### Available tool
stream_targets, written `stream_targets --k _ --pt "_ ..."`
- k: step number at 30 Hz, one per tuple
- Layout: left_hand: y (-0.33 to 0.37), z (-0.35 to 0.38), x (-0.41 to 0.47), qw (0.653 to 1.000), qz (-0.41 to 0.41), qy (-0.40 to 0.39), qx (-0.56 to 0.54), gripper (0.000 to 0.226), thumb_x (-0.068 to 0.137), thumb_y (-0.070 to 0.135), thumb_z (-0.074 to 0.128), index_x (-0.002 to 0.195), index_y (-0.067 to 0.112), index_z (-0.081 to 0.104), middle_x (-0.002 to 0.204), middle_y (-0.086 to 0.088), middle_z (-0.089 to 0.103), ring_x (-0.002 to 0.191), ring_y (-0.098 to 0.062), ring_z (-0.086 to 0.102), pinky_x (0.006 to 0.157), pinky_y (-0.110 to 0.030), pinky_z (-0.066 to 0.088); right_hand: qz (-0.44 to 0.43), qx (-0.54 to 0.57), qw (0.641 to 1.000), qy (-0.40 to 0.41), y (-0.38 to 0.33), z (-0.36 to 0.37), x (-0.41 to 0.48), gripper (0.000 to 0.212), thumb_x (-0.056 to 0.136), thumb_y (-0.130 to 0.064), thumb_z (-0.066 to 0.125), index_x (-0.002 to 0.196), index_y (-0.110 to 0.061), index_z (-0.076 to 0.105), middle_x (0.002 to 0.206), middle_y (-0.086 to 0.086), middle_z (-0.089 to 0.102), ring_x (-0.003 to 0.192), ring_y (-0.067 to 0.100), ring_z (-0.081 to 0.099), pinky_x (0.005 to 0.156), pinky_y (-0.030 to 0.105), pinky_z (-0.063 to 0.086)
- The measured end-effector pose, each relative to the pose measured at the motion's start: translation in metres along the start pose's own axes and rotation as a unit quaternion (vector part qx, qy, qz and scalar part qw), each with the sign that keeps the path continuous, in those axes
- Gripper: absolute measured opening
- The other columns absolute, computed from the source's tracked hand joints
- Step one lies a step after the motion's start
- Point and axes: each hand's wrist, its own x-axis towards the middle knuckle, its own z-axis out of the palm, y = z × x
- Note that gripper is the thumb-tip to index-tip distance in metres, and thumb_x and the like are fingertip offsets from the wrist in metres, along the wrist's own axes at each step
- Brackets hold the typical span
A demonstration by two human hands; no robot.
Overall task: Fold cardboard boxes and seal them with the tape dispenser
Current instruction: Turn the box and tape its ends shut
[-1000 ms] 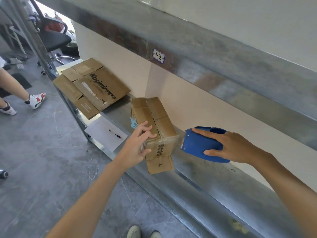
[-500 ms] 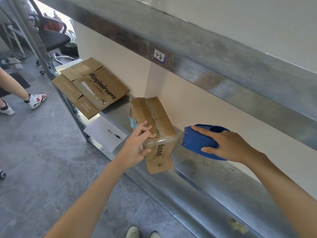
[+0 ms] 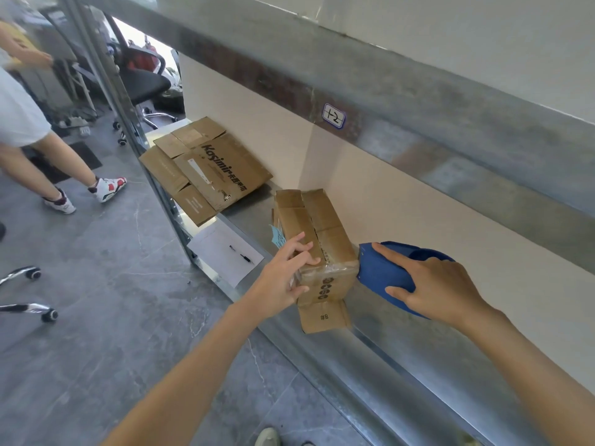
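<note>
The tape dispenser [image 3: 380,275] has closed the gap and now touches the right end of the cardboard box [image 3: 322,226], which is at frame centre on the shelf [image 3: 402,342]. The right hand [image 3: 441,291] grips the dispenser, index finger extended along its top. The left hand [image 3: 289,278] holds the box's near corner, fingers on top, thumb on the front. The tape is probably being pressed onto the end seam.
</note>
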Motion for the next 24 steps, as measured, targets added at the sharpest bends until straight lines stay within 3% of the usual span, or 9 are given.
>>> stream_targets --k 7,12,17,20,24 --pt "0.001 0.000 -0.001 1.000 -0.003 -0.014 -0.006 0.050 0.077 0.003 0.081 0.121 0.017 0.060 0.147 0.003 0.041 0.151 -0.004 0.013 0.112 -0.017 0.026 0.002 0.043 0.999 -0.002 -0.006 0.026 0.024 0.073 0.095 -0.050 0.048 0.151 -0.052 0.001 0.065 -0.010 0.054 0.055 0.006 0.047 0.054 0.025 0.042" --pt "0.003 -0.001 0.002 1.000 -0.015 -0.013 -0.007 0.049 0.077 0.007 0.082 0.119 0.017 0.060 0.148 0.007 0.039 0.150 -0.002 0.011 0.115 -0.028 0.029 0.057 0.144 0.988 0.005 0.004 0.049 0.033 0.073 0.094 -0.053 0.052 0.150 -0.056 0.006 0.096 -0.004 0.070 0.078 0.018 0.062 0.072 0.032 0.053" --pt "-0.002 0.006 0.001 1.000 -0.013 0.005 -0.012 0.052 0.074 0.004 0.084 0.118 0.019 0.060 0.145 0.010 0.040 0.151 -0.002 0.011 0.117 -0.020 0.019 0.128 0.257 0.957 0.036 0.011 0.092 0.022 0.073 0.096 -0.050 0.053 0.151 -0.054 0.005 0.112 -0.001 0.067 0.088 0.025 0.063 0.071 0.033 0.048" --pt "0.000 0.007 0.003 1.000 -0.010 0.013 -0.010 0.052 0.074 0.003 0.084 0.117 0.019 0.060 0.144 0.007 0.042 0.151 -0.003 0.012 0.115 -0.011 0.015 0.154 0.262 0.952 0.040 0.020 0.113 0.012 0.073 0.098 -0.048 0.050 0.152 -0.051 0.001 0.113 0.005 0.068 0.085 0.025 0.064 0.066 0.032 0.045" --pt "0.001 0.006 0.002 1.000 -0.015 0.014 -0.011 0.049 0.074 0.004 0.084 0.116 0.017 0.061 0.143 0.005 0.044 0.151 -0.006 0.013 0.117 -0.018 0.016 0.154 0.240 0.958 0.022 0.023 0.131 0.004 0.075 0.098 -0.053 0.047 0.147 -0.054 -0.009 0.094 0.005 0.067 0.069 0.020 0.062 0.062 0.035 0.053"
